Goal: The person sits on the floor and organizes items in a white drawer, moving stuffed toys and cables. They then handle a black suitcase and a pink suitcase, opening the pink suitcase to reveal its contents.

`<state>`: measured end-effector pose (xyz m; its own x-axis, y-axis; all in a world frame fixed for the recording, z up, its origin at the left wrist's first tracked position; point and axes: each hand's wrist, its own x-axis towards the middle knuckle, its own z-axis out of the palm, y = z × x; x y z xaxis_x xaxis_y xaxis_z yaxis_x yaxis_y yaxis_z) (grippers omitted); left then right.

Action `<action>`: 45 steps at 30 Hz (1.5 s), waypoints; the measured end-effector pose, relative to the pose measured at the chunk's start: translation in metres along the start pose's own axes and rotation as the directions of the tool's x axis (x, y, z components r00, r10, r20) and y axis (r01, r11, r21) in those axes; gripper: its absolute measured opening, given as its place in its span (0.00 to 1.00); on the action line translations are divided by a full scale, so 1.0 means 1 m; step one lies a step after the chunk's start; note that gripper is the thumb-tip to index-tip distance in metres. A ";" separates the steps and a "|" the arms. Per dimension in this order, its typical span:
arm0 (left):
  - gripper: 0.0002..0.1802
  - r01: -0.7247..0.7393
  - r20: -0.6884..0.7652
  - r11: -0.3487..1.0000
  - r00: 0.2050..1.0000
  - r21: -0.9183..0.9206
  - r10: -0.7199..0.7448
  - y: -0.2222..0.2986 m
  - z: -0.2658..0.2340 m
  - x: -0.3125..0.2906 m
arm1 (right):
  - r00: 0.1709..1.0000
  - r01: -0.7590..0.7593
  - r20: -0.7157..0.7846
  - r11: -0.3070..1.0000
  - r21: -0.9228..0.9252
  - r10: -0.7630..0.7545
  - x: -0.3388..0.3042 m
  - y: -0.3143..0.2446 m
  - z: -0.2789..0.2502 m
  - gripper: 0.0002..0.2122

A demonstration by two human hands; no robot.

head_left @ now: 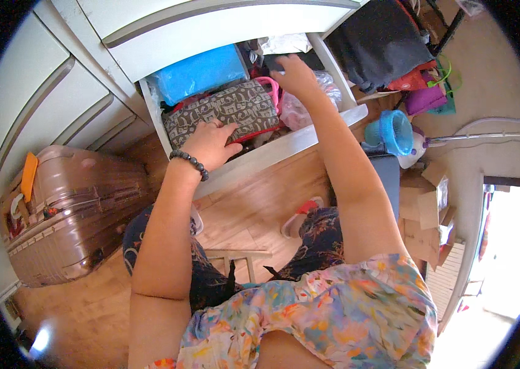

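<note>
I see an open white drawer (275, 149) | patterned grey-and-black fabric bag (229, 107) near its front-left corner | left hand (211, 144) loosely spread on the bag | right hand (295, 75) at flat black item (312, 60) toward the back-right corner, grip I cannot tell

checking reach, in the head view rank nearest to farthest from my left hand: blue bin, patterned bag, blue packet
1. Patterned bag: at the left hand
2. Blue packet: beyond the bag, in the drawer
3. Blue bin: right, outside the drawer
</note>
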<state>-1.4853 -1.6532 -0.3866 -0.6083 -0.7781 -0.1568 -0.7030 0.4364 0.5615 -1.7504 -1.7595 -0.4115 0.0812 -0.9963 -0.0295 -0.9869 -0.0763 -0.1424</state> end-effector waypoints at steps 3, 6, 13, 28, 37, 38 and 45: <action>0.25 0.040 0.026 0.996 0.999 0.074 -0.042 -0.004 0.002 -0.002 | 0.973 0.150 -0.150 0.975 -0.164 -0.175 0.023 -0.025 0.005 0.23; 0.24 0.069 0.071 0.996 0.995 0.057 -0.073 -0.002 -0.001 0.001 | 0.987 0.093 -0.095 0.947 -0.308 -0.128 0.039 -0.026 0.018 0.24; 0.23 0.082 0.076 0.997 0.994 -0.002 -0.082 -0.003 -0.001 0.002 | 0.991 0.006 -0.132 0.994 0.105 0.008 0.032 0.033 0.036 0.19; 0.21 0.092 0.068 0.996 0.994 -0.005 -0.091 -0.009 0.008 0.007 | 0.818 0.044 -0.540 0.915 0.402 0.198 -0.008 0.035 -0.002 0.07; 0.21 0.030 -0.006 0.999 1.000 -0.017 -0.030 -0.006 0.005 0.004 | 0.792 0.095 -0.593 0.928 0.360 0.149 -0.016 0.032 -0.010 0.07; 0.22 0.052 0.023 0.998 0.998 -0.032 -0.052 -0.004 0.002 0.003 | 0.796 0.107 -0.593 0.936 0.335 0.121 -0.016 0.031 -0.008 0.08; 0.22 -0.004 0.155 0.990 0.988 -0.142 0.026 0.002 -0.008 0.003 | 0.921 -0.031 -0.367 0.962 0.271 0.133 -0.022 0.021 0.013 0.13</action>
<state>-1.4858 -1.6581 -0.3793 -0.6763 -0.6868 -0.2664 -0.6413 0.3710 0.6717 -1.7706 -1.7391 -0.4263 -0.1073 -0.9425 0.3167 -0.9141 -0.0318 -0.4042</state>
